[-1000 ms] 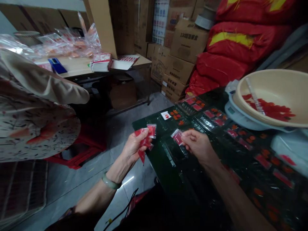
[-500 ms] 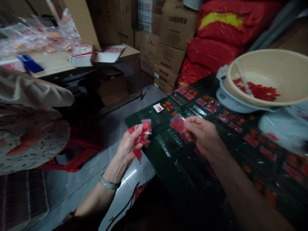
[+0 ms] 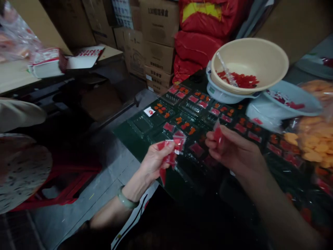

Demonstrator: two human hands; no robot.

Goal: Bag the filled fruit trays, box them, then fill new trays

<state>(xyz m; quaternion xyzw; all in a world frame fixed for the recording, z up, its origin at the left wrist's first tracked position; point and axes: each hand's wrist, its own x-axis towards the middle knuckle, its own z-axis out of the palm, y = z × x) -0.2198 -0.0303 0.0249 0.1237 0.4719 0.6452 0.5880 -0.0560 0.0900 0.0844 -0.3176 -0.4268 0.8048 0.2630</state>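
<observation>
Hands [image 3: 156, 163] [image 3: 234, 149] hold red sachets [image 3: 170, 152]; beige basin [image 3: 249, 55] holds red pieces [image 3: 240, 80]

A basin [image 3: 249, 55] sits on a digital scale [image 3: 215, 93] at the far end of the tabletop [image 3: 125, 130], with trays [image 3: 187, 107] spread before it and a plastic bag [image 3: 314, 139] at right. Stacked cartons [image 3: 156, 38] and sacks [image 3: 200, 45] stand behind; a second table [image 3: 15, 74] stands upper left.

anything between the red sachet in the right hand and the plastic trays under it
Nothing visible: the red sachet, pinched in the right hand, is held above the clear plastic trays, with only air between them.
</observation>
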